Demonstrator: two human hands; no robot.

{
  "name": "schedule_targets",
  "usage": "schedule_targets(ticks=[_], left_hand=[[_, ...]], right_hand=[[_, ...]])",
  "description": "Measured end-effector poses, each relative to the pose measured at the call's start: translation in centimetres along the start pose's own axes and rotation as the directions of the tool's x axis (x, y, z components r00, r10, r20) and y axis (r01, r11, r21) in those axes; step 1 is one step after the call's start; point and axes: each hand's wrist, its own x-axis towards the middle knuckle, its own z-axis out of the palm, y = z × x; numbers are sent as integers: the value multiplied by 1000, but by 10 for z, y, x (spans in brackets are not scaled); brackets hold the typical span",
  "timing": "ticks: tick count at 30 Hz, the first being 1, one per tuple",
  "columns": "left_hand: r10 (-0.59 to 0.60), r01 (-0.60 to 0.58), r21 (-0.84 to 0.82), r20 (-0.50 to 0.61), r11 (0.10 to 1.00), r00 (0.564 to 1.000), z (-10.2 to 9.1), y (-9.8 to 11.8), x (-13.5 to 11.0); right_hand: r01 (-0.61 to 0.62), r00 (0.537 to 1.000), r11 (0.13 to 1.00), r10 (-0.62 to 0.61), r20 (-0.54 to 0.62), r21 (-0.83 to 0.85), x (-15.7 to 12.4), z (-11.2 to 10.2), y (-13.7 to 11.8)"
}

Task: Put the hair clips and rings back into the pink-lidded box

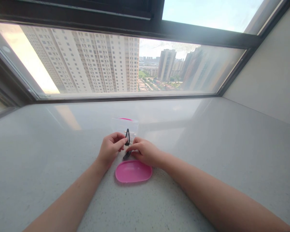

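Between the thumb and fingers of my left hand [113,146] is a black snap hair clip [127,136], held upright with its narrow end pointing up. My right hand [145,150] pinches a second dark hair clip [127,155], which slants down toward the left; its upper part is covered by my fingers. Just below both hands lies a shallow pink oval dish [133,172]. Behind the clips is a clear plastic zip bag [132,124] with a pink strip along its top, partly hidden by my hands.
All of this is on a pale speckled windowsill [171,199]. A dark window frame [125,99] runs along its back edge, with tall buildings outside. On the right stands a white wall [270,80]. A small object is cut off at the far left edge.
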Motion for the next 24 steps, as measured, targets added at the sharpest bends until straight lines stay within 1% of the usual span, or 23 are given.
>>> schedule_targets(ticks=[5,11,13,14,16,18,20,21,24], left_hand=[[-3,3,-7,0,1000,1000,1,0,0],[-5,5,-12,-2,1000,1000,0,3,0],[-11,11,-21,-5,1000,1000,0,2,0],[-13,13,-30,-5,999,1000,0,1,0],[-11,10,-44,-8,999,1000,-1,-1,1],[-7,6,-50,-13,999,1000,-2,-2,2],[-11,10,-54,-17,998,1000,-2,-3,3],[-17,16,-61,-16,998,1000,-2,-3,3],[-48,45,-96,-26,994,999,-2,-2,3]], right_hand=[[24,999,999,-23,-25,41,0,0,1],[193,979,971,-181,-98,141,-2,-7,-6],[218,972,961,-199,-123,169,-2,-8,-8],[211,973,960,-188,-135,185,-2,-8,-8],[141,983,960,-106,-152,243,-2,-6,-5],[8,987,931,51,-152,365,-1,-2,-1],[-119,967,843,219,-132,524,0,0,4],[-152,952,793,279,-130,590,1,1,6],[-159,914,675,377,-151,720,4,-1,11]])
